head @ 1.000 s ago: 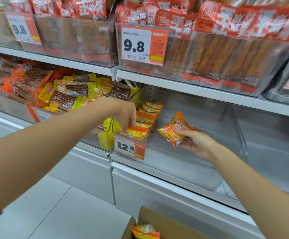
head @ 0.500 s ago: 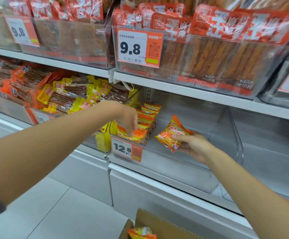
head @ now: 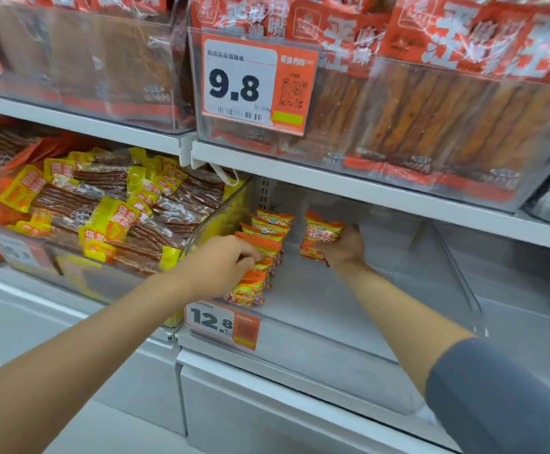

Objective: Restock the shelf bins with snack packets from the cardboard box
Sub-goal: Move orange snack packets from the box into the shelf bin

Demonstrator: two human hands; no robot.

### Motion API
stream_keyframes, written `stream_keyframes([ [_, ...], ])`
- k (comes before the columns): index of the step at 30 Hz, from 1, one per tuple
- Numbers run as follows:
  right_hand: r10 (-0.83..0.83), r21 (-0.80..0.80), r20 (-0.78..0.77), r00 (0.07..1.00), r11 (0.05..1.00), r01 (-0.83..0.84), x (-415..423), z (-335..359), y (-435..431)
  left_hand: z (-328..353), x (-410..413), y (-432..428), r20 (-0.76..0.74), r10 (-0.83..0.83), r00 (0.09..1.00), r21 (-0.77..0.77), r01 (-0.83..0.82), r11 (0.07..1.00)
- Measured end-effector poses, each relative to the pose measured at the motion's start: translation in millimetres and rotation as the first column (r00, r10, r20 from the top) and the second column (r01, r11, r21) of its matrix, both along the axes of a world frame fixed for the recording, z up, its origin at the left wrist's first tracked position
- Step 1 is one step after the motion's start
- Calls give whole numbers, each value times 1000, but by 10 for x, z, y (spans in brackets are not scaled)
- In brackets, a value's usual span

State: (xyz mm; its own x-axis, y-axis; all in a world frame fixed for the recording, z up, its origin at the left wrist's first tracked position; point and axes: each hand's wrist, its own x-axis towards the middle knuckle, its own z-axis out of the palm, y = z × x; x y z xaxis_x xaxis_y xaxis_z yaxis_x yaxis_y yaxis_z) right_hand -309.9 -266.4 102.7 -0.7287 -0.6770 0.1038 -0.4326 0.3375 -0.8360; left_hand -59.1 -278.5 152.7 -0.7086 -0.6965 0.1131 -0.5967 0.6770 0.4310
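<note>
A clear shelf bin on the middle shelf holds a row of orange snack packets standing along its left wall. My left hand rests on the front packets of that row, fingers curled over their tops. Deeper in the bin, to the right of the row, my right hand grips one orange snack packet held upright near the back. The cardboard box is out of view.
A 12.8 price tag hangs on the bin's front. A bin of yellow packets sits to the left. The shelf above carries clear bins of long red packets and a 9.8 tag. A clear divider bounds the bin's right side.
The camera has moved closer and the cardboard box has dropped out of view. My right hand has carried its packet deeper into the bin, toward the back. My left hand stays on the front packets.
</note>
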Motion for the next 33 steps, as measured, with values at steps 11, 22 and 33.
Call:
stream_keyframes([
  [11,27,-24,114,993,999,-25,23,-253,-246,-69,41,-8,-26,-16,1000,-36,15,999],
  [22,76,-7,241,968,997,-77,-114,-245,-142,-67,38,-23,-41,-21,999,-7,21,1000],
  [33,387,59,275,880,907,-417,403,393,866,196,344,276,-231,32,972,64,-18,998],
])
